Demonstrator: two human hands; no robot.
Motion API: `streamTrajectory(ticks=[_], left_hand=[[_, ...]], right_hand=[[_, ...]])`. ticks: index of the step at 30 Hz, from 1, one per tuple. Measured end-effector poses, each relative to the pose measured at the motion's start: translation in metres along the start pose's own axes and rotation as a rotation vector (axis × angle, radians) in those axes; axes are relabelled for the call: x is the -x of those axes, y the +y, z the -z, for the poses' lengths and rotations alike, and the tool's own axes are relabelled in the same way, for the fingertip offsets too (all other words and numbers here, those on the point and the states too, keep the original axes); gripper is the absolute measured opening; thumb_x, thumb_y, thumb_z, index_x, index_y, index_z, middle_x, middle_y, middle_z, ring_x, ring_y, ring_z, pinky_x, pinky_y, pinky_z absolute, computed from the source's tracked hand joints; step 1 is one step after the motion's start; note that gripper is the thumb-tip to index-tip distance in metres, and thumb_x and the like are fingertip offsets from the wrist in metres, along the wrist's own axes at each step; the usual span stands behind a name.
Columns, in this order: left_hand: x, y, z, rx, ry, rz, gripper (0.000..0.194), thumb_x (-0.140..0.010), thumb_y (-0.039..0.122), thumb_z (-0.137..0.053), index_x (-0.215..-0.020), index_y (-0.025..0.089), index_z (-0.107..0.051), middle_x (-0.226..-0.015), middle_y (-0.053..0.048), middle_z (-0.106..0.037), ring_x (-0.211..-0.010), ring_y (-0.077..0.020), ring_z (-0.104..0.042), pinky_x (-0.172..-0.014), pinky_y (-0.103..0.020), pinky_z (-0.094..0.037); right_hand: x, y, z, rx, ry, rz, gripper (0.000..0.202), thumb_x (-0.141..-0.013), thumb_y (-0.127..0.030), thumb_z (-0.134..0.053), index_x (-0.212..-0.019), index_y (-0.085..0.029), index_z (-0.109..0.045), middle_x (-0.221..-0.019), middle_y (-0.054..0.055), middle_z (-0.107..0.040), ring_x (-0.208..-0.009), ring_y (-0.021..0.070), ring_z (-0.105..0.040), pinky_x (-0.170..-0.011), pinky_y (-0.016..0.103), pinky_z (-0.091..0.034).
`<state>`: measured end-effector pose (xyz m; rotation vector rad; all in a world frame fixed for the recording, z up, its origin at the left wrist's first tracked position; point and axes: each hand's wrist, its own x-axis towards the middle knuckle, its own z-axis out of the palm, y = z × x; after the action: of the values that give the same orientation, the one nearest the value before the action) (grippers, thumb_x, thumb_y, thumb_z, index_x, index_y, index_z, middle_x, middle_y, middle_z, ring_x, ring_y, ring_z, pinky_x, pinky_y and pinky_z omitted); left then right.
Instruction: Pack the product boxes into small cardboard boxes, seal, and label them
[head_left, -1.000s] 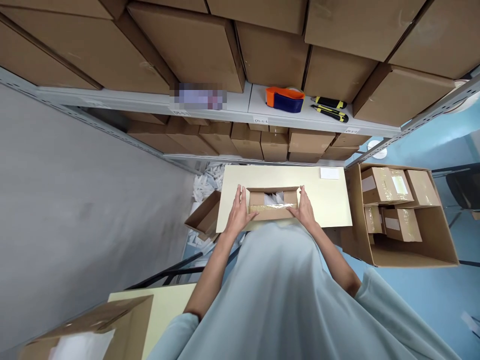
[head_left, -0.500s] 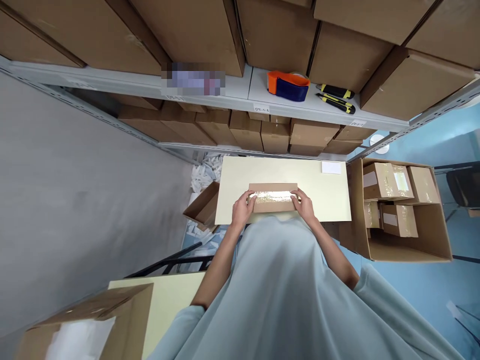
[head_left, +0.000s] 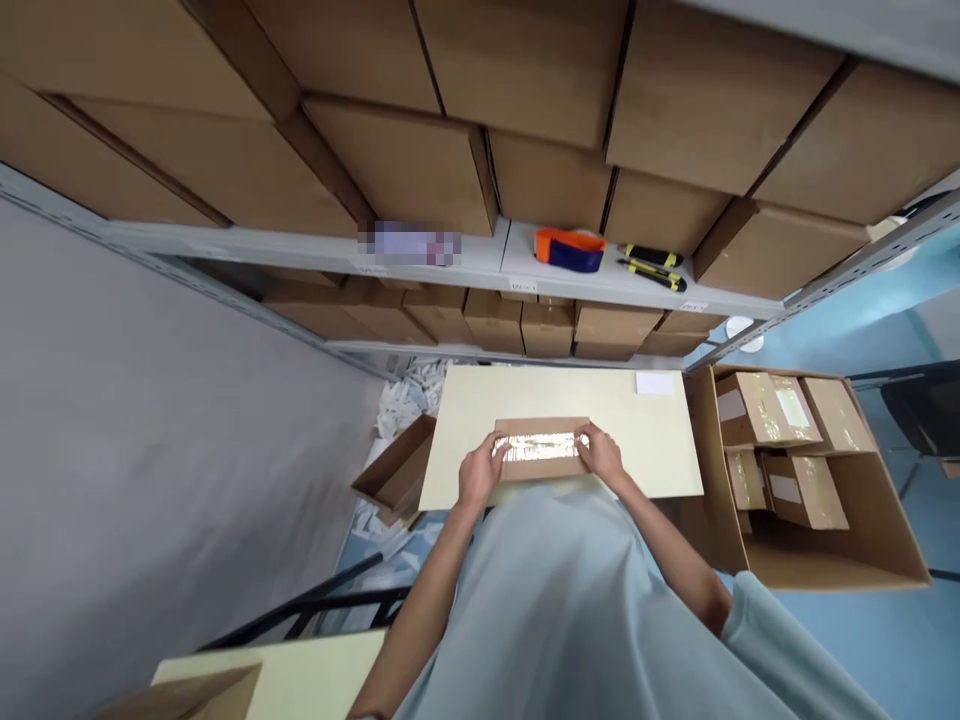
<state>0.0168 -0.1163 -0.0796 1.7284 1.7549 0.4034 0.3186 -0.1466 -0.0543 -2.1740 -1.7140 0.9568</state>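
Observation:
A cardboard box [head_left: 541,469] lies flat on the pale yellow table [head_left: 645,440], close to its near edge. Shiny clear tape runs lengthwise along the middle of its top. My left hand [head_left: 480,470] grips the box's left end, thumb and fingers closed on it at the tape. On the right end, my right hand [head_left: 601,452] holds the box in the same way, fingertips over the end of the tape. A white label or slip [head_left: 655,383] lies at the table's far right corner.
A large open carton [head_left: 862,560] with several taped boxes stands right of the table. Behind rises a shelf [head_left: 480,250] of cartons, with an orange and blue tape dispenser [head_left: 570,250] and yellow-black cutters [head_left: 654,272]. An open box [head_left: 401,470] sits left, near a grey wall [head_left: 225,440].
The view has tilted upward, so the table, box and hands appear lower. Both hands remain at the box's ends; the right fingers have shifted slightly inward over the tape.

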Motion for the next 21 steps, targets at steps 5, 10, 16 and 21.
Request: streamTrajectory(ticks=[5,10,16,21], left_hand=[[-0.001,-0.010,-0.003,0.030,0.041,-0.100,0.027,-0.111,0.035,-0.057,-0.128,0.031,-0.078,-0.136,-0.010,-0.085,-0.128,-0.0331,-0.082,-0.103,-0.043,-0.065],[-0.027,-0.009,0.006,-0.116,0.054,-0.254,0.019,-0.106,0.030,-0.066,-0.110,0.027,-0.084,-0.173,-0.015,-0.064,-0.169,-0.0426,-0.052,-0.129,-0.062,-0.055],[-0.124,0.073,0.061,-0.175,0.202,-0.529,0.023,-0.109,0.030,-0.066,-0.123,0.026,-0.084,-0.172,-0.016,-0.064,-0.169,-0.0428,-0.051,-0.134,-0.068,-0.048],[-0.203,0.197,0.124,-0.124,0.379,-0.700,0.032,-0.110,0.027,-0.063,-0.138,0.024,-0.079,-0.168,-0.018,-0.065,-0.165,-0.0416,-0.054,-0.134,-0.067,-0.049]], right_hand=[[0.003,0.010,-0.024,0.062,0.249,0.239,0.024,-0.103,-0.018,-0.063,-0.112,-0.029,-0.083,-0.151,0.015,-0.079,-0.151,0.0429,-0.072,-0.110,0.062,-0.070],[-0.009,0.006,-0.020,0.178,0.303,0.474,0.016,-0.098,-0.022,-0.071,-0.095,-0.032,-0.083,-0.169,0.012,-0.069,-0.168,0.0501,-0.054,-0.124,0.077,-0.060],[-0.090,-0.071,0.094,0.290,0.451,0.688,0.039,-0.110,-0.028,-0.062,-0.146,-0.020,-0.077,-0.160,0.019,-0.074,-0.156,0.0398,-0.066,-0.142,0.076,-0.038],[-0.158,-0.176,0.213,0.366,0.556,0.614,0.058,-0.113,-0.029,-0.058,-0.165,-0.004,-0.058,-0.172,0.032,-0.059,-0.161,0.0423,-0.056,-0.140,0.063,-0.040]])
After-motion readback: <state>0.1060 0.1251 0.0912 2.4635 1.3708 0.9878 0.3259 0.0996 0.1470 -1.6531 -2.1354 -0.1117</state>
